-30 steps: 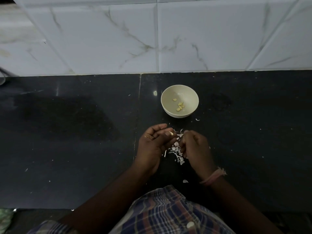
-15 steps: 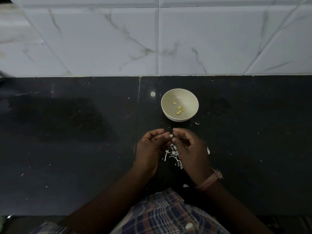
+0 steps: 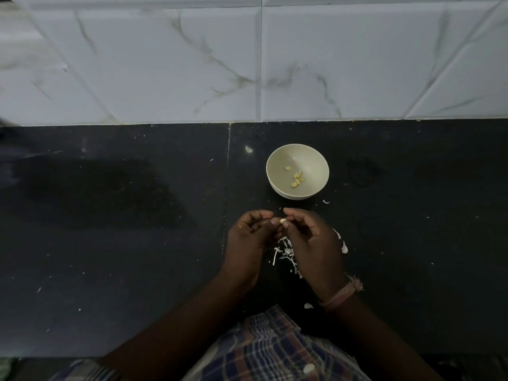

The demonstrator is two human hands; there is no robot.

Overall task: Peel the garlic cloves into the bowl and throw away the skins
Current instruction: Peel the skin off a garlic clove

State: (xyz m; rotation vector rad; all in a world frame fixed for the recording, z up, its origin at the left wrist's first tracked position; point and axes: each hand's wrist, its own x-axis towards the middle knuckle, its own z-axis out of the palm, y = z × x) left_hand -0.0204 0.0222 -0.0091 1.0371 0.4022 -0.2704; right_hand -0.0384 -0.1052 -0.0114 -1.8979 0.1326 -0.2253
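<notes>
Inside the bowl [image 3: 277,185] lie 5 peeled cloves [image 3: 297,178].

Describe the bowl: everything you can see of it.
The bowl is small, round, pale cream and plain, maybe plastic or ceramic. It stands upright on the dark counter, just beyond the hands and apart from them. A few peeled cloves lie loose on its bottom. Skin scraps lie on the counter near it.

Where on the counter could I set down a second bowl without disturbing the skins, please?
The dark counter left of the seam, between the tiled wall and the front edge, looks bare apart from specks. The right side past the bowl also looks free. It is crowded under both hands, where the garlic skins lie.
</notes>
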